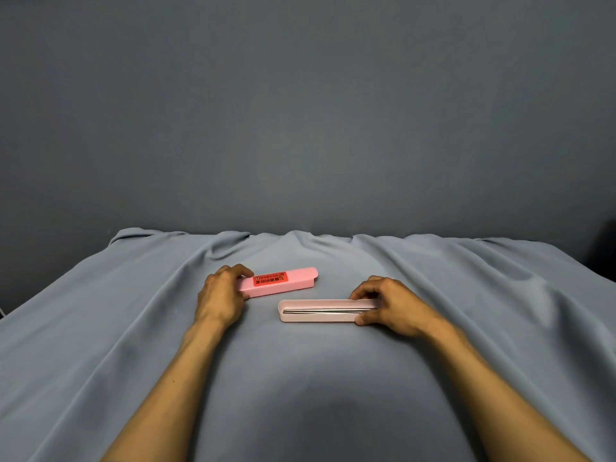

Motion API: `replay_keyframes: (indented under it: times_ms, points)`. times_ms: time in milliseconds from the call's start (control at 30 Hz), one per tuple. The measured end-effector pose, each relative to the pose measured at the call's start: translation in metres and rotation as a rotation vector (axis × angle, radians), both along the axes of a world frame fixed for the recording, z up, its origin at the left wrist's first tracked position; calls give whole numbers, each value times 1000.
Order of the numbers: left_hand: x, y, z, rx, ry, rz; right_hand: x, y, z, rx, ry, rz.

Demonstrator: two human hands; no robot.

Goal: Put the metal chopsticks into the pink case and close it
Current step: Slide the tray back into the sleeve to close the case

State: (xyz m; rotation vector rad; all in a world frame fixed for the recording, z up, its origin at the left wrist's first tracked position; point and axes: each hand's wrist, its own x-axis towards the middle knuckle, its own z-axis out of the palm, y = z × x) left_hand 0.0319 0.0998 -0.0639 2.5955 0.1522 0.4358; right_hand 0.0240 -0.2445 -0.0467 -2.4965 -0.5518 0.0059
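The pink case is in two parts on the blue cloth. Its lid (293, 280), bright pink with a red label, lies at centre left, and my left hand (221, 296) grips its left end. The pale pink tray (316, 317) lies to the right and nearer me, open side up. The metal chopsticks (328, 310) rest lengthwise inside it. My right hand (388, 305) holds the tray's right end between thumb and fingers, hiding that end. A gap of cloth separates lid and tray.
A wrinkled blue-grey cloth (300, 378) covers the whole table, with folds along the far edge. A plain dark grey wall (300, 111) stands behind. A dark object (605, 248) shows at the far right edge.
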Motion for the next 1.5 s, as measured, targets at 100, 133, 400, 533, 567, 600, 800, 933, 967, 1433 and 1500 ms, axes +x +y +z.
replay_keyframes:
  times_ms: [100,133,400,533,567,600,800,933,967,1433,1500]
  points:
    - [0,4,0,-32,-30,1,1,-3,1,26,-17,-18]
    - [0,5,1,-50,-43,1,1,-4,1,32,-25,-25]
    - [-1,11,4,-180,-181,-3,2,-13,3,54,-56,-99]
    - [-2,13,5,-183,-201,-20,4,-18,3,48,-87,-158]
    - [-2,14,5,-182,-203,-23,5,-20,3,45,-95,-175]
    - [-3,14,6,-182,-204,-24,6,-22,4,43,-101,-191]
    - [-3,15,8,-185,-193,-33,8,-29,6,62,-104,-268]
    - [-5,13,11,-156,-189,-52,7,-30,7,73,-108,-293]
    - [-5,12,11,-155,-185,-57,7,-30,8,75,-110,-298]
    - [-8,8,17,-134,-132,-118,5,-31,9,71,-120,-314]
    - [-8,8,18,-136,-123,-123,5,-30,10,73,-119,-314]
